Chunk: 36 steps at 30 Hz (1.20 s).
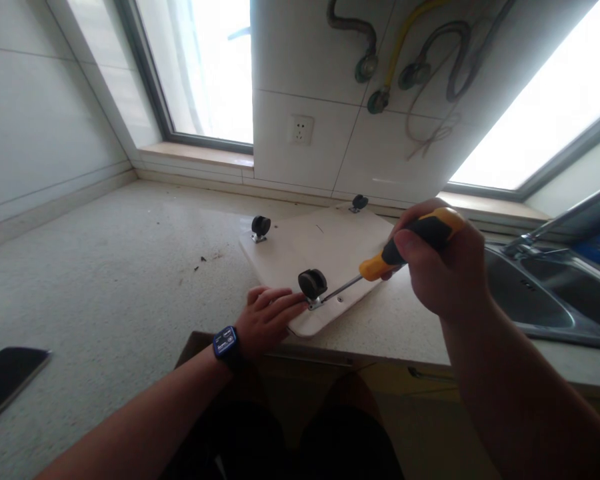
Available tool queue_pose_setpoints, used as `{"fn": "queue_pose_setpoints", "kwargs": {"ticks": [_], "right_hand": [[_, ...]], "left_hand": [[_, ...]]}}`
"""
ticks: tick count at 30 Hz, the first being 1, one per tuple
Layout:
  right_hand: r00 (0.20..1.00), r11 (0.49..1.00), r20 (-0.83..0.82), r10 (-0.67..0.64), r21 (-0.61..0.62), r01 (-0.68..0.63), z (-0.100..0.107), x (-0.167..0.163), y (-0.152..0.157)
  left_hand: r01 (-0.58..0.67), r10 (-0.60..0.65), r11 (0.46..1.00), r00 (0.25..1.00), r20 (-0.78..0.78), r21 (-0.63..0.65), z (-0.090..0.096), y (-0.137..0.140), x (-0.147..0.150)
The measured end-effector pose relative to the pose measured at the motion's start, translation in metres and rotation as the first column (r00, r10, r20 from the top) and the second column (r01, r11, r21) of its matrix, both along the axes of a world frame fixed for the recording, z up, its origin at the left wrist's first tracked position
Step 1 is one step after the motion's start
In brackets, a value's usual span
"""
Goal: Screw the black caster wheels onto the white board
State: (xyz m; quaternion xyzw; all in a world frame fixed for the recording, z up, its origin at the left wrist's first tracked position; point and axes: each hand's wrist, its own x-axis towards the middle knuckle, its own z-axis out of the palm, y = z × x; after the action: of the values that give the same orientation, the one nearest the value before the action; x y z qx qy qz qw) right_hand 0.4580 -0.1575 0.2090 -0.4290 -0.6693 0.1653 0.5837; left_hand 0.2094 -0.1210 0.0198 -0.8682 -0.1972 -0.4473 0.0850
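Observation:
In my right hand (437,257) is a screwdriver (413,243) with a yellow and black handle, fingers wrapped round it. Its shaft slants down left, and the tip meets the metal plate of the near black caster (313,283). My left hand (270,317) lies with stretched fingers over the near left edge of a white board (310,243), fingertips at that caster's plate. Whether the thumb is under the board is hidden. Two more casters stand up from the board, one at its left corner (261,227) and one at its far corner (360,203).
The board lies on a speckled countertop (130,267) with small dark bits on it. A dark flat object (10,380) rests at the left. To the right is a metal sink (515,283) with a faucet (535,243). Hoses and valves (379,100) hang from the tiled wall.

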Motion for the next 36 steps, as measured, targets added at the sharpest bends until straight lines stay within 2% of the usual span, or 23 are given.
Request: {"fn": "queue_pose_setpoints", "kwargs": {"ticks": [17, 22, 31, 36], "right_hand": [[0.99, 0.999, 0.138, -0.038, -0.006, 0.039, 0.001, -0.003, 0.002], [0.988, 0.999, 0.148, 0.037, -0.038, -0.032, 0.0, -0.001, 0.005], [0.932, 0.974, 0.286, 0.225, -0.061, -0.216, 0.011, 0.006, 0.009], [0.937, 0.976, 0.273, 0.216, -0.066, -0.206, 0.011, -0.003, 0.011]], "left_hand": [[-0.011, 0.011, 1.0, 1.0, -0.026, -0.015, 0.002, -0.002, -0.001], [-0.016, 0.016, 1.0, 1.0, -0.012, -0.003, 0.003, -0.002, 0.0], [-0.012, 0.011, 0.999, 1.0, -0.007, -0.032, 0.0, -0.001, 0.0], [-0.026, 0.025, 0.999, 1.0, -0.006, -0.043, -0.001, -0.002, 0.001]]}}
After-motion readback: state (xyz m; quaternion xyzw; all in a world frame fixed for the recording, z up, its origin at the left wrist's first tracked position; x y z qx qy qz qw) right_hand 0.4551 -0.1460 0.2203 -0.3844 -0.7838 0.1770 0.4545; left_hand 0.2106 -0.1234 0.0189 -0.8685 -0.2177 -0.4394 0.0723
